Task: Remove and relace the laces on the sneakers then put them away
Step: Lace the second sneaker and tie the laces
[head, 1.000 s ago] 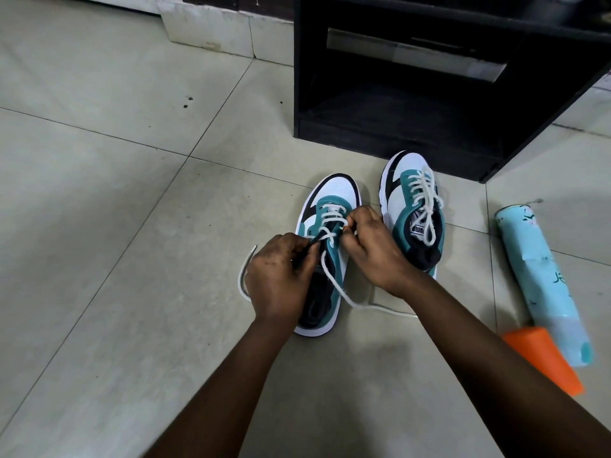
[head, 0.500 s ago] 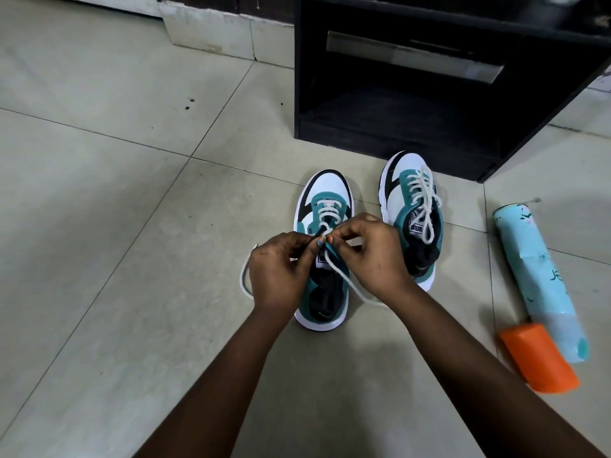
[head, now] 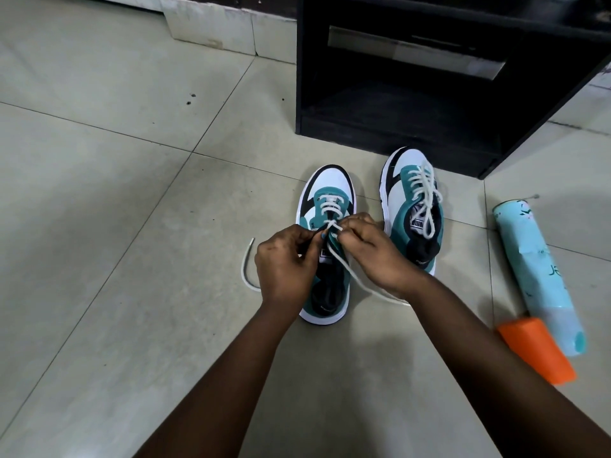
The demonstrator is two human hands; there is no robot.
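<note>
Two teal, white and black sneakers stand on the tiled floor, toes pointing away from me. The left sneaker [head: 332,190] is laced only through its front eyelets. Its white lace [head: 350,271] crosses at mid-tongue and trails loose past both sides. My left hand [head: 286,262] pinches one strand of that lace beside the tongue. My right hand [head: 373,252] pinches the other strand at the crossing. One free lace end curls on the floor to the left. The right sneaker [head: 405,193] is fully laced and stands apart, untouched.
A black open cabinet [head: 429,94] stands just behind the sneakers, its low shelf facing me. A light blue cylinder [head: 535,272] lies on the floor to the right, with an orange cap [head: 537,350] against its near end. Open tiled floor lies to the left.
Both hands have shifted on the lace at the left sneaker's tongue, now pinching the strands at the crossing. The right-hand strand trails less far to the right.
</note>
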